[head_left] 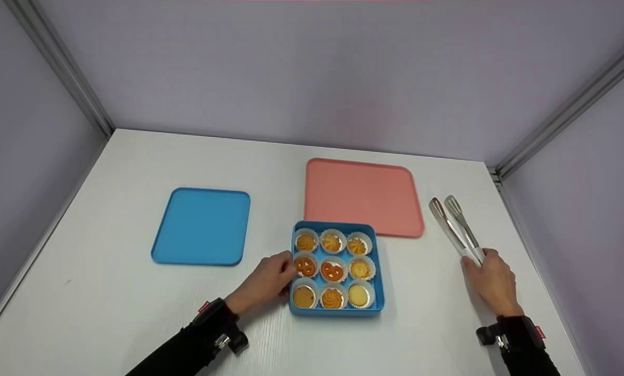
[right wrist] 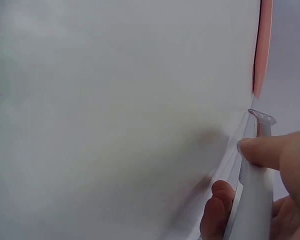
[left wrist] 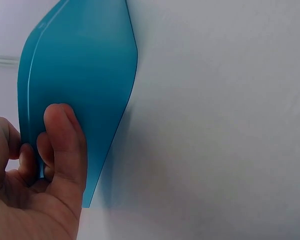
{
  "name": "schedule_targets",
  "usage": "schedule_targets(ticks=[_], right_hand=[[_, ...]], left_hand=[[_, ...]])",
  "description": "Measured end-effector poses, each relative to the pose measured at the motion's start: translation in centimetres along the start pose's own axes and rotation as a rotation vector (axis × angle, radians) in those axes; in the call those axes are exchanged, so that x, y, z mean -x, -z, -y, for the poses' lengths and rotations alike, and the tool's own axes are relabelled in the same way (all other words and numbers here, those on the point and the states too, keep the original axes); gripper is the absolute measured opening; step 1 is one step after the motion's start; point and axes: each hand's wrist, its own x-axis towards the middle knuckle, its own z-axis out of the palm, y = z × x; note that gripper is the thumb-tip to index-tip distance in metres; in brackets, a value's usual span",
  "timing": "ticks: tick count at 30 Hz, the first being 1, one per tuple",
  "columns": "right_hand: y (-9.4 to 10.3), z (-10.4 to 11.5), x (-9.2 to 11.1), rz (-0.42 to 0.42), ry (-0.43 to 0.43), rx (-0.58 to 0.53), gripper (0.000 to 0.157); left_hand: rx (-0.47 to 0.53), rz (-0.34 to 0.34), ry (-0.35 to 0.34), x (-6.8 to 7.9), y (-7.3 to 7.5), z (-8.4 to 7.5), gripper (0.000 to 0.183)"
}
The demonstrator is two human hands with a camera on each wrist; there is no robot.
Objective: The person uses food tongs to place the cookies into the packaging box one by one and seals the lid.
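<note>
A blue square box holds several small pastries in white paper cups, two of them pretzel-shaped. My left hand grips the box's left side. In the left wrist view its thumb lies against the outer blue wall, and the other fingers curl by the rim. Over at the right, my right hand holds metal tongs by the pale handle, their tips apart and pointing away from me. The thumb presses on one side of the handle, with fingers on the other.
Behind the box lies a pink tray, its near edge partly hidden by the box. A flat blue tray is on the left of the white table. Grey walls close off the back and both sides.
</note>
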Motion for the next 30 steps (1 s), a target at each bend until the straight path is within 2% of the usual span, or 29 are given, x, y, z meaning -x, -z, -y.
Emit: schedule_targets(ticks=[5, 17, 22, 27, 30], right_hand=[[0.0, -0.2, -0.2, 0.016, 0.002, 0.009, 0.058], [1.0, 0.0, -0.5, 0.184, -0.031, 0.014, 0.064], [1.4, 0.1, -0.5, 0.228, -0.034, 0.048, 0.074], [2.2, 0.7, -0.2, 0.188, 0.017, 0.123, 0.091], [2.7, 1.3, 0.1, 0.139, 0.06, 0.135, 0.093]], left_hand=[[0.007, 0.005, 0.001, 0.0, 0.1, 0.0, 0.018], [0.011, 0.017, 0.03, -0.1, 0.2, 0.1, 0.016], [-0.004, 0.01, 0.007, -0.2, 0.1, 0.1, 0.017], [-0.015, 0.011, 0.011, -0.1, 0.2, -0.1, 0.018], [-0.011, 0.011, 0.017, 0.1, 0.2, -0.2, 0.016]])
